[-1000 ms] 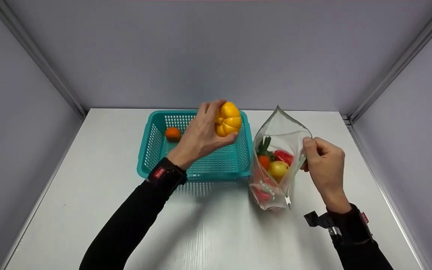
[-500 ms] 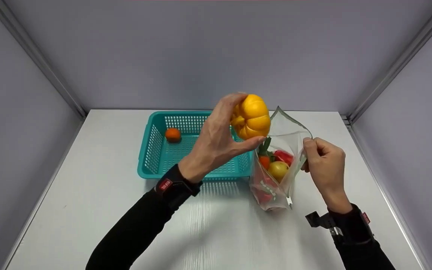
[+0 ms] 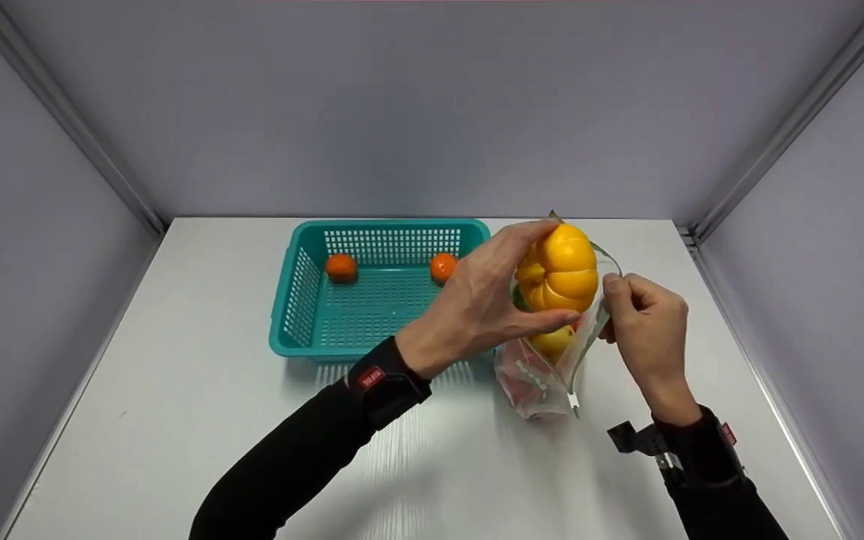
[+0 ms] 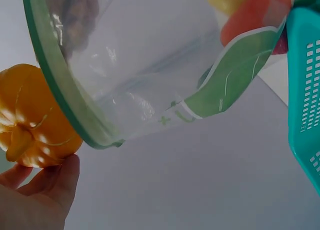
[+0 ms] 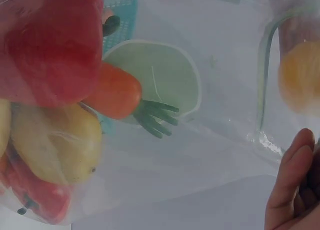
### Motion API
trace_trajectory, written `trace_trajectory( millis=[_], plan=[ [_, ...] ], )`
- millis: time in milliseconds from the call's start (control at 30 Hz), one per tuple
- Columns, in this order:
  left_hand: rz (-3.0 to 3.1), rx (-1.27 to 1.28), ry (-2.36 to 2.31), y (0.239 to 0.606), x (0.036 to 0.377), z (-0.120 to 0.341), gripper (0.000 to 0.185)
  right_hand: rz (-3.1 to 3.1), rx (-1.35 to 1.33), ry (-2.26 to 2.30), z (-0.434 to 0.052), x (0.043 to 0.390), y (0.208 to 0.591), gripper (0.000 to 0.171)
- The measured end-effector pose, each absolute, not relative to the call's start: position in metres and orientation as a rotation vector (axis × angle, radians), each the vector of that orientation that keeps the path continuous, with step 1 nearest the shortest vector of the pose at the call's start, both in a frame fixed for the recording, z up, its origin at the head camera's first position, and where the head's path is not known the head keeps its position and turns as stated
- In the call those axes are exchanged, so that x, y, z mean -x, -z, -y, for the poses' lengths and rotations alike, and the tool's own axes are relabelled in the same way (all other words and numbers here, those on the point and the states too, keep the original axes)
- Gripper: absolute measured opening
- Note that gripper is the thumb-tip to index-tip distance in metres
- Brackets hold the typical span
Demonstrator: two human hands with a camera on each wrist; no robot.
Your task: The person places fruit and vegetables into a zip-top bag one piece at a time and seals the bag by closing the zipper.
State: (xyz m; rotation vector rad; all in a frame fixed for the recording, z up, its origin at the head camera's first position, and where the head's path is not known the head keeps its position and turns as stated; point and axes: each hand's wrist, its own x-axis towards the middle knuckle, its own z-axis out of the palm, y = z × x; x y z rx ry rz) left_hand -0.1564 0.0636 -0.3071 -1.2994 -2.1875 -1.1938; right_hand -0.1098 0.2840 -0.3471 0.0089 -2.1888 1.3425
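Note:
My left hand (image 3: 477,300) grips a small yellow-orange pumpkin (image 3: 565,270) between thumb and fingers, over the mouth of a clear zip bag (image 3: 522,379). With curled fingers, my right hand (image 3: 649,322) pinches the bag's right rim and keeps the mouth spread. In the left wrist view the pumpkin (image 4: 37,115) is right at the bag's green-edged opening. Through the plastic, the right wrist view shows a carrot (image 5: 117,93) with green leaves, a yellow fruit (image 5: 57,142), a large red pepper-like piece (image 5: 55,50) and another red one (image 5: 45,190). The pumpkin hides part of the bag's mouth.
Left of the bag stands a teal plastic basket (image 3: 280,300) holding two small orange fruits, one at the left (image 3: 341,268) and one at the right (image 3: 443,267). Both rest on a white table (image 3: 199,390), with grey panels (image 3: 417,112) behind and at the sides.
My left hand has carried the pumpkin rightward from above the basket to the bag's mouth, uncovering the second orange fruit. The right hand keeps its hold on the rim.

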Motion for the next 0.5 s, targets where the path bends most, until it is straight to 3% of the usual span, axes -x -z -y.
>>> trace_trajectory(
  millis=[500],
  plan=[
    [2.587,1.280,0.735,0.313,0.149,-0.077,0.080,2.177,-0.004,-1.364,-0.283,0.109,0.346,0.046]
  ],
)
